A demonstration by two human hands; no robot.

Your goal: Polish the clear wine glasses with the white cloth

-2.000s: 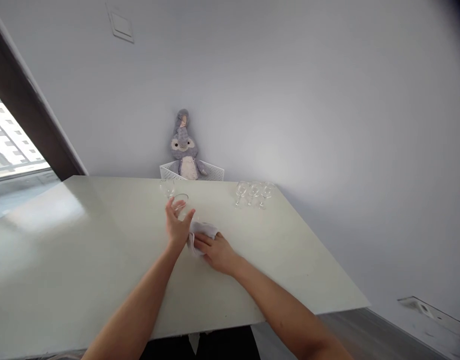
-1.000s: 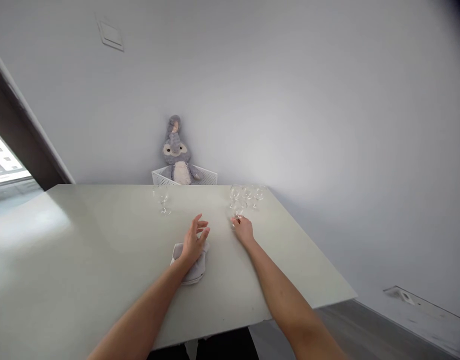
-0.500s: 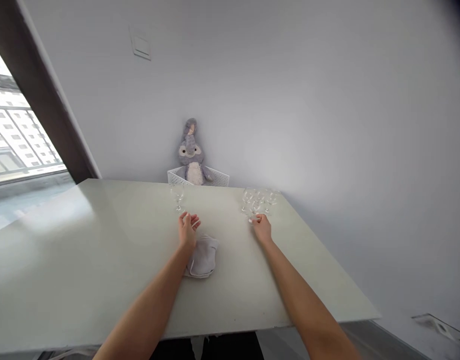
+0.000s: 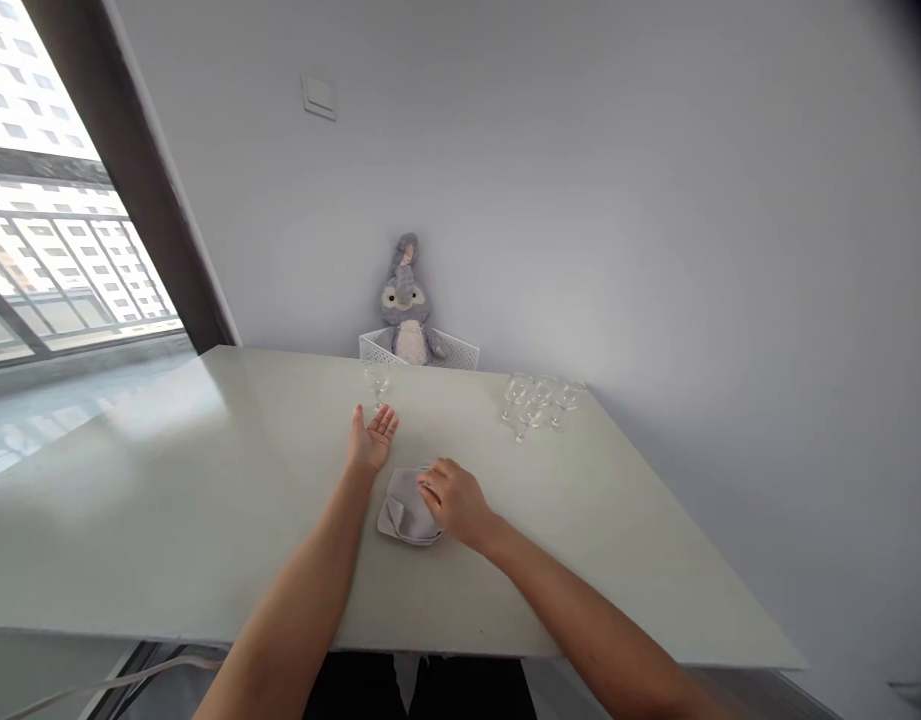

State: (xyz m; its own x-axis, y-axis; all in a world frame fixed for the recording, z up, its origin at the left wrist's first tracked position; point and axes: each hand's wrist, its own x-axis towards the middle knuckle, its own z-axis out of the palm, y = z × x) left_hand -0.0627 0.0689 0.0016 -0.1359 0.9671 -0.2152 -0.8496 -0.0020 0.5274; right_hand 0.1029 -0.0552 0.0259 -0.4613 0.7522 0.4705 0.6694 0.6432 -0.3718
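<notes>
A folded pale grey cloth [image 4: 411,510] lies on the white table, one corner turned up. Over its right side is my right hand [image 4: 452,497], fingers bent down at the cloth; whether they pinch it is unclear. Palm up, with fingers spread and nothing in it, my left hand [image 4: 373,438] rests beyond the cloth to the left. Just behind that hand stands a single clear stemmed glass [image 4: 377,382]. Several more clear stemmed glasses [image 4: 535,400] are grouped at the back right of the table.
The white table [image 4: 242,500] has its right edge near the wall. Behind its back edge, a grey plush toy [image 4: 410,310] sits in a white perforated basket [image 4: 460,352]. A window [image 4: 70,240] is at the left.
My right hand has left the glasses and moved left and nearer, over the cloth. My left hand has turned its palm up and spread its fingers. The view has shifted slightly.
</notes>
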